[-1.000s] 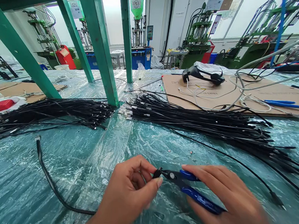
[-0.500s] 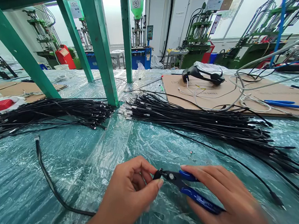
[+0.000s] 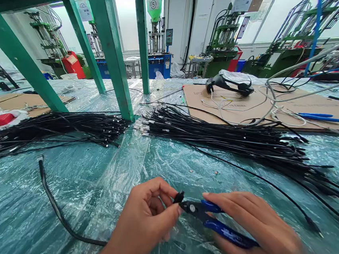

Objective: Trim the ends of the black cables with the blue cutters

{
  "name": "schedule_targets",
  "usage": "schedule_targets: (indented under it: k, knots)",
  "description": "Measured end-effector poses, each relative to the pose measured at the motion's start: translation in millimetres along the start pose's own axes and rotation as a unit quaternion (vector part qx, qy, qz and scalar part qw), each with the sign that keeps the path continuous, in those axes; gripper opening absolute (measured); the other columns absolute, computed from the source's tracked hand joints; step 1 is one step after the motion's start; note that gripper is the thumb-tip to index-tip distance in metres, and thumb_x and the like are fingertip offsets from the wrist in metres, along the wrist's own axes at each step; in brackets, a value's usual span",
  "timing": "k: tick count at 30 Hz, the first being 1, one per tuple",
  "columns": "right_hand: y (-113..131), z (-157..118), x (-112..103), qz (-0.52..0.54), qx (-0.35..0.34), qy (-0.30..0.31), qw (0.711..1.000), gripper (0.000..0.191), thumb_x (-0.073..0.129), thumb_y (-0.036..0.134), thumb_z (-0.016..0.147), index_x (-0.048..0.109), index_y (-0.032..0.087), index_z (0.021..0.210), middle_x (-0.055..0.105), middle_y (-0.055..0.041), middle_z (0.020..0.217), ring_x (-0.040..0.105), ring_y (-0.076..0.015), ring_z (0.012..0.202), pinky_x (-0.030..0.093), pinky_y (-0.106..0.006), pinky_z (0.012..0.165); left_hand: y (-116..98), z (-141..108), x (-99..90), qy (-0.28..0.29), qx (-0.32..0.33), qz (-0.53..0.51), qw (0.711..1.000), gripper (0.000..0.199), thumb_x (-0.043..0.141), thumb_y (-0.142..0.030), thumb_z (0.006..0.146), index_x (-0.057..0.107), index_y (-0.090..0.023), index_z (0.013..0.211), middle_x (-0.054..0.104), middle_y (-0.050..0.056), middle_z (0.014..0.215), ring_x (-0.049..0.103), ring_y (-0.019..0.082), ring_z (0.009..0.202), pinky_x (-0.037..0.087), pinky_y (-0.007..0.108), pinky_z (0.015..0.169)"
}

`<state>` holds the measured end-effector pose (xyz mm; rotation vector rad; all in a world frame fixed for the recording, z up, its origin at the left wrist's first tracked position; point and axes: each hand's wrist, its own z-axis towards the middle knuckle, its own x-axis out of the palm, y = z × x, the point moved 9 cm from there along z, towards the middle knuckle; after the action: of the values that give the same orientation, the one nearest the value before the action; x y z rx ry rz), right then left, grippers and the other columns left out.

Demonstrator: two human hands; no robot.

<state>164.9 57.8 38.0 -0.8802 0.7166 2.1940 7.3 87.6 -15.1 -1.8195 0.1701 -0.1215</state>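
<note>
Between thumb and forefinger, my left hand (image 3: 145, 220) pinches the small black end of a cable, a connector (image 3: 178, 197) by its look. The black cable (image 3: 56, 210) comes out from behind my left wrist and curves over the plastic to a metal-tipped end at left. My right hand (image 3: 261, 235) grips blue-handled flush cutters (image 3: 228, 233), with the handles spread apart. Their dark jaws (image 3: 186, 205) lie right beside the connector and my left thumb tip; whether they touch it I cannot tell.
Behind my hands lie a large bundle of black cables (image 3: 222, 136) and another bundle (image 3: 76, 126) at left. Green metal legs (image 3: 117, 50) rise between them. Farther back, cardboard (image 3: 315, 107) carries a black headset (image 3: 229, 85) and blue-handled pliers (image 3: 320, 117). Clear plastic (image 3: 99, 200) covers the table.
The cutter jaws have moved slightly down and left, from the connector's tip to lower beside it. The connector now shows more of its upper end. My left hand has barely moved.
</note>
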Motion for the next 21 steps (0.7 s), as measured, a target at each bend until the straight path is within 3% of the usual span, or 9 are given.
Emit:
schedule_targets:
  k: [14, 18, 21]
  knots:
    - [-13, -3, 1, -0.001, 0.07, -0.008, 0.997, 0.032, 0.059, 0.027, 0.08, 0.058, 0.032, 0.111, 0.07, 0.0022, 0.093, 0.069, -0.0169, 0.08, 0.056, -0.027, 0.061, 11, -1, -1.0, -0.006, -0.029, -0.045, 0.999, 0.019, 0.072, -0.031, 0.075, 0.066, -0.015, 0.083, 0.064, -0.004, 0.064, 0.05, 0.003, 0.034, 0.036, 0.013, 0.036]
    - [-13, 1, -5, 0.0, 0.077, -0.038, 0.996, 0.025, 0.055, 0.027, 0.081, 0.062, 0.03, 0.105, 0.071, 0.0015, 0.089, 0.069, -0.0164, 0.077, 0.055, -0.026, 0.057, 12, -1, -3.1, -0.023, -0.032, -0.005, 0.999, 0.025, 0.071, -0.036, 0.075, 0.068, -0.015, 0.09, 0.066, -0.001, 0.069, 0.048, 0.003, 0.034, 0.035, 0.015, 0.035]
    - [-13, 2, -6, 0.006, 0.08, -0.039, 0.996, 0.025, 0.056, 0.026, 0.08, 0.062, 0.03, 0.104, 0.071, 0.0016, 0.089, 0.07, -0.0155, 0.075, 0.055, -0.024, 0.055, 9, -2, -4.7, -0.037, -0.004, 0.047, 0.998, 0.031, 0.065, -0.04, 0.081, 0.07, -0.016, 0.099, 0.059, -0.003, 0.061, 0.046, 0.005, 0.037, 0.036, 0.017, 0.038]
